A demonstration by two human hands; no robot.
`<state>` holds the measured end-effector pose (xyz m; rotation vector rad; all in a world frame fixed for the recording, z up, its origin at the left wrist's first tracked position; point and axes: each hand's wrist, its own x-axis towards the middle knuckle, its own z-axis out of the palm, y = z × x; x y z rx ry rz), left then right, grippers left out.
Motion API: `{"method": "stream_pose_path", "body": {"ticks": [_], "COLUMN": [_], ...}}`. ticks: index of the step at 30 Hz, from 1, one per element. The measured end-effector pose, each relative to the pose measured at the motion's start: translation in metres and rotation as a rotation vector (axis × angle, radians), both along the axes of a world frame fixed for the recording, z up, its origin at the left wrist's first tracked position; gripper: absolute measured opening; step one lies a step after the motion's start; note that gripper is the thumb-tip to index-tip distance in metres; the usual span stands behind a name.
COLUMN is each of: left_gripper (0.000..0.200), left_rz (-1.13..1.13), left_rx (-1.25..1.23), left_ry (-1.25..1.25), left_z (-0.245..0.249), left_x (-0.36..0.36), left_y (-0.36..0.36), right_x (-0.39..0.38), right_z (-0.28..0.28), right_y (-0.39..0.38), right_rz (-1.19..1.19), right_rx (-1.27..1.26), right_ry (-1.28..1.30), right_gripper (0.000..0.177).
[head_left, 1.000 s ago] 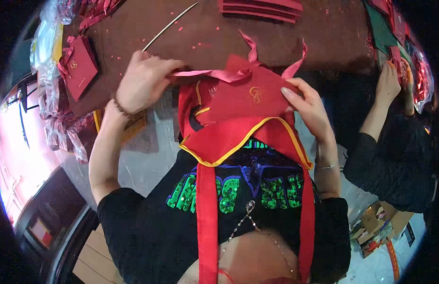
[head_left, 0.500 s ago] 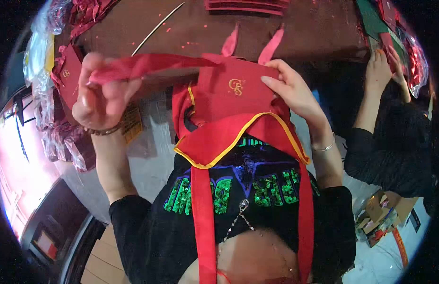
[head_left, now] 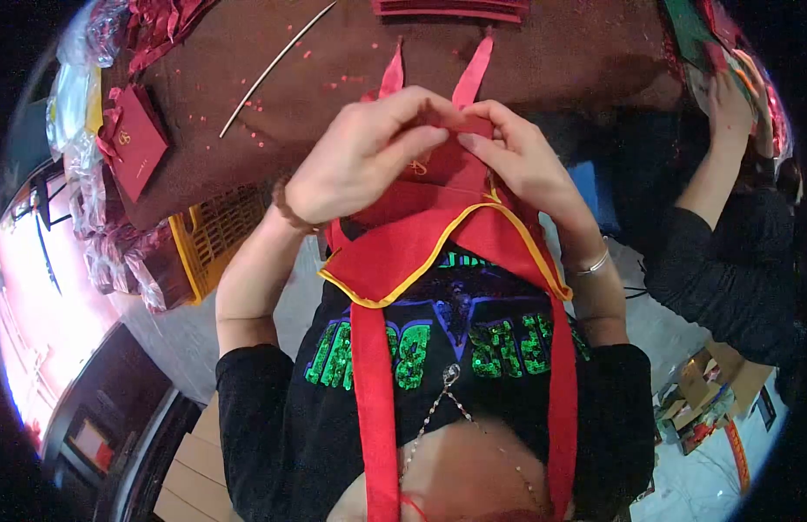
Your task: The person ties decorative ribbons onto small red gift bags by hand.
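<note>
A red gift bag [head_left: 455, 170] with a gold logo lies flat over my lap, against the red apron [head_left: 403, 252] with yellow trim. Two pink-red ribbon ends [head_left: 475, 70] stick up past its far edge. My left hand [head_left: 368, 152] is closed over the bag's far edge, thumb and fingers pinched on red ribbon that is mostly hidden. Close beside it, my right hand [head_left: 521, 157] pinches the bag's edge between thumb and fingers. The fingertips of both hands nearly meet and cover part of the logo.
On the brown-covered table [head_left: 316, 96] lie a thin stick [head_left: 275, 74], red scraps and stacked red pieces [head_left: 451, 10]. A bow-tied red bag [head_left: 140, 143] sits left, above a yellow crate [head_left: 216, 230]. At right, a co-worker's hand [head_left: 729, 104] handles red and green items.
My left hand has swung from the far left, where it held the ribbon stretched out, in to the bag's edge beside my right hand. The co-worker's hand has shifted right.
</note>
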<state>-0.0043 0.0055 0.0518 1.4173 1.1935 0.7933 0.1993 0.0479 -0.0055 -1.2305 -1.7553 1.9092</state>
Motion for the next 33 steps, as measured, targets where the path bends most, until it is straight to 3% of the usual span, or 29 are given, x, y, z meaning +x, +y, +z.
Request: {"method": "stream_pose_path", "body": {"ticks": [2,5,9,12,17,26,33], "left_gripper": [0.014,0.013,0.010,0.008,0.010,0.014,0.012], "left_rz": [0.020,0.067,0.101,0.068,0.187,0.341,0.331], "left_rx": [0.328,0.321,0.344,0.531,0.683,0.913,0.896], "left_ry": [0.359,0.543,0.549,0.593,0.824,0.778,0.829], "left_z": [-0.022,-0.025,-0.025,-0.033,-0.038,-0.056,-0.061], "left_x": [0.002,0.008,0.010,0.009,0.019,0.027,0.029], "left_y": [-0.001,-0.007,-0.009,-0.011,-0.015,-0.019,-0.023], "right_x": [-0.001,0.002,0.003,0.005,0.002,0.002,0.005], "right_z": [0.008,0.003,0.004,0.002,0.010,0.011,0.009], "right_y": [0.000,-0.002,-0.002,-0.004,-0.005,-0.005,-0.005], "right_rz": [0.041,0.017,0.013,0.000,-0.018,0.008,0.008], "right_rx": [0.021,-0.007,-0.011,0.007,-0.012,0.028,0.036], "right_ry": [-0.075,-0.038,-0.007,0.018,-0.019,-0.036,0.002], "right_gripper": [0.029,0.028,0.028,0.028,0.026,0.020,0.018]}}
